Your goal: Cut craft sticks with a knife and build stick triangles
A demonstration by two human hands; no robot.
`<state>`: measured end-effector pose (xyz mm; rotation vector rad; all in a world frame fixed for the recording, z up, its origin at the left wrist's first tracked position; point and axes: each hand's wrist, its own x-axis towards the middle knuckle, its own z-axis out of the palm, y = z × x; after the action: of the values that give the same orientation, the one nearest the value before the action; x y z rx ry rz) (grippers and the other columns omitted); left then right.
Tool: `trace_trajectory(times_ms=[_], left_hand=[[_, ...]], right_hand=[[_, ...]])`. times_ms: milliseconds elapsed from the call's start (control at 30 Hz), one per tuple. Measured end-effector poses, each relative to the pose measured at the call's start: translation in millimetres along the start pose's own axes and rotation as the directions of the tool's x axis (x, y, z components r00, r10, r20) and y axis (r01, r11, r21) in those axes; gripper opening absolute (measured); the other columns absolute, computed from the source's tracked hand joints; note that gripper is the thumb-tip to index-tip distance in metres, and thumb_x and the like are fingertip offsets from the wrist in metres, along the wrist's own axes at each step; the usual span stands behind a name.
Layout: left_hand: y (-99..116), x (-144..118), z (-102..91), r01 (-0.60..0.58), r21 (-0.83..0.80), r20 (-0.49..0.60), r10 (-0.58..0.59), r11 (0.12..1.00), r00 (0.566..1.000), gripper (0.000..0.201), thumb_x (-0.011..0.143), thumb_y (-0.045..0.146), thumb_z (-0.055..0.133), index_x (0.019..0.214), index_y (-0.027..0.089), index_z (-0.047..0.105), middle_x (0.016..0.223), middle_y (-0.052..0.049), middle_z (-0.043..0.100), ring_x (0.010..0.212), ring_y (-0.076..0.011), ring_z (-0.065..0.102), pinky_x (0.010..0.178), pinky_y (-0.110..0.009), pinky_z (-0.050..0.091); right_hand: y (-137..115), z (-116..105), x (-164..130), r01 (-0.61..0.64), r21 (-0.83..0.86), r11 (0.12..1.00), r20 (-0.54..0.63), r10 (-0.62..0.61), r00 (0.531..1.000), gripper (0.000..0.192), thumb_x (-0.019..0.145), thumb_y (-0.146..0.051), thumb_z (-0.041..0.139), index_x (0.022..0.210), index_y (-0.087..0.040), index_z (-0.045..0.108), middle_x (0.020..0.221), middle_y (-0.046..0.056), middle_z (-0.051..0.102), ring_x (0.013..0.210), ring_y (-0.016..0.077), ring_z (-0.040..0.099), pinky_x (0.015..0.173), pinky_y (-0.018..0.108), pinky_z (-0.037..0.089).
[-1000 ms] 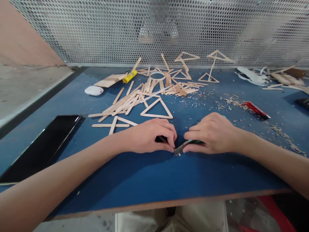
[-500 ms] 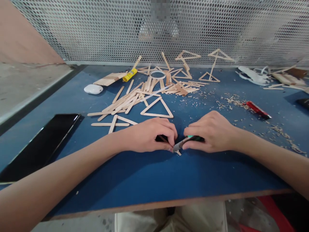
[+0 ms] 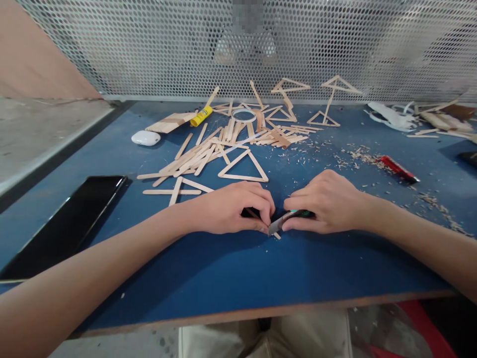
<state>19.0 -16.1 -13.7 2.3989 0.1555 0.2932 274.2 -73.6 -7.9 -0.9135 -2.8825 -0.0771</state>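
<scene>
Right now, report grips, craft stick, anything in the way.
Left grip pinching craft stick. Right grip holding cutter, blade near stick's end. Stick triangle beyond left grip.

The place looked like a craft workshop or shared work area, though the perforated metal panel (image 3: 167,49) at the far edge hid too much to be certain. A plain blue worktable (image 3: 223,278) stood over a bare grey floor (image 3: 149,347). Loose wooden sticks (image 3: 194,158) and a stick triangle (image 3: 244,177) lay across its middle, a cutting blade (image 3: 278,226) was at the near side, and wood shavings (image 3: 361,155) littered the right.
</scene>
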Motion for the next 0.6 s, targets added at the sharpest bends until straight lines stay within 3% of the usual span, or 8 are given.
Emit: trace_trajectory(times_ms=[133, 333, 600], left_hand=[[0.4, 0.5, 0.2, -0.005, -0.019, -0.001, 0.005, 1.000, 1.000, 0.006, 0.092, 0.022, 0.070, 0.090, 0.020, 0.075, 0.098, -0.005, 0.072, 0.095, -0.0152, 0.064, 0.089, -0.027, 0.047], [0.4, 1.0, -0.1, -0.001, 0.007, -0.010, 0.001, 1.000, 1.000, 0.007, 0.091, 0.024, 0.072, 0.085, 0.020, 0.074, 0.098, -0.005, 0.072, 0.093, -0.0158, 0.064, 0.087, -0.027, 0.048], [0.2, 0.6, 0.0, -0.002, 0.006, -0.011, 0.002, 1.000, 1.000, 0.006, 0.090, 0.021, 0.072, 0.085, 0.020, 0.074, 0.098, -0.005, 0.072, 0.093, -0.0157, 0.064, 0.088, -0.027, 0.047]], right_hand=[[-0.1, -1.1, -4.1, 0.017, -0.020, 1.000, 0.020, -0.017, 1.000, 0.049, 0.101, -0.061, 0.043, 0.079, -0.021, 0.062, 0.062, -0.002, 0.065, 0.051, 0.0116, 0.047, 0.054, 0.030, 0.014], [2.0, 2.0, -4.4, -0.062, 0.051, 0.997, -0.030, 0.064, 0.998, 0.049, 0.099, -0.063, 0.046, 0.082, -0.022, 0.066, 0.065, -0.001, 0.066, 0.052, 0.0120, 0.047, 0.056, 0.030, 0.014], [-2.1, -0.6, -1.0, -0.043, -0.028, 0.999, 0.013, 0.044, 0.999, 0.047, 0.102, -0.060, 0.042, 0.085, -0.022, 0.063, 0.067, -0.001, 0.066, 0.053, 0.0127, 0.046, 0.057, 0.030, 0.012]])
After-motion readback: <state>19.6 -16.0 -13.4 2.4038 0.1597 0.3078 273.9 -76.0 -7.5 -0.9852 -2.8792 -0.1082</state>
